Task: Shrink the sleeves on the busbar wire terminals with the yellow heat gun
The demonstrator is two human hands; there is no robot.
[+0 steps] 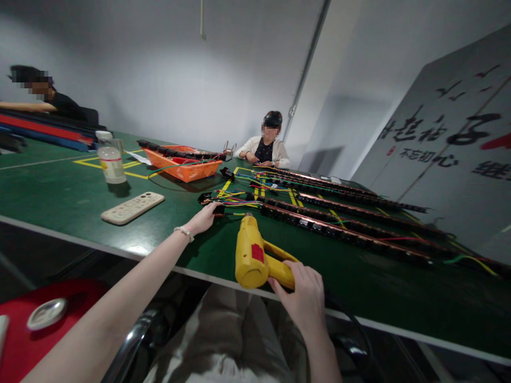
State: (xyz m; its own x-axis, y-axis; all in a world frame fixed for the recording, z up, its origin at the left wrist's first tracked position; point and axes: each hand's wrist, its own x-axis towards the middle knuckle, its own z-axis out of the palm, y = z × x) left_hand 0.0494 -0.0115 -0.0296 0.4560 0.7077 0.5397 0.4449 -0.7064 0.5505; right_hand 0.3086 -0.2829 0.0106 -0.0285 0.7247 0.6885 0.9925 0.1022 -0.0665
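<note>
A yellow heat gun with a red label is in my right hand, which is closed around its handle. Its nozzle points away from me, towards several coloured wires. My left hand is closed at the near end of these wires, on a black connector; its fingertips are partly hidden. From the wires, a long black strip with copper-coloured edges runs off to the right across the table. A yellow-green wire passes just in front of the nozzle.
Further strips lie on the green table. An orange basket, a bottle and a cream phone-shaped object are to the left. One person sits opposite, another far left. A red stool stands below.
</note>
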